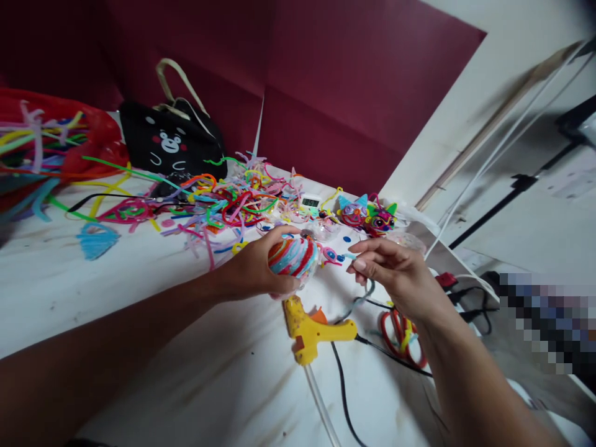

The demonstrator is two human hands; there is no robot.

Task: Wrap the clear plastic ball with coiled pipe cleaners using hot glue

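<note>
My left hand (256, 264) is wrapped around a ball (298, 257) covered in red, light blue and orange fuzzy stripes. To its right, my right hand (386, 267) pinches a light blue pipe cleaner (361, 304), whose short end pokes out past the fingertips while the rest trails below the hand. The two hands are apart, with a small pink and blue pipe-cleaner piece (330, 255) on the table between them. Just below the ball lies a yellow glue gun (321, 331) with a clear glue stick (321, 403) sticking out of its back.
Tangled pipe cleaners (237, 198) spread across the back of the white table (209, 372). Behind them stand a black bag (172, 143) and a small digital clock (310, 203). Two decorated cat-eared heads (380, 218) sit at back right. Red pipe-cleaner loops (395, 335) and black cables (342, 379) lie nearby.
</note>
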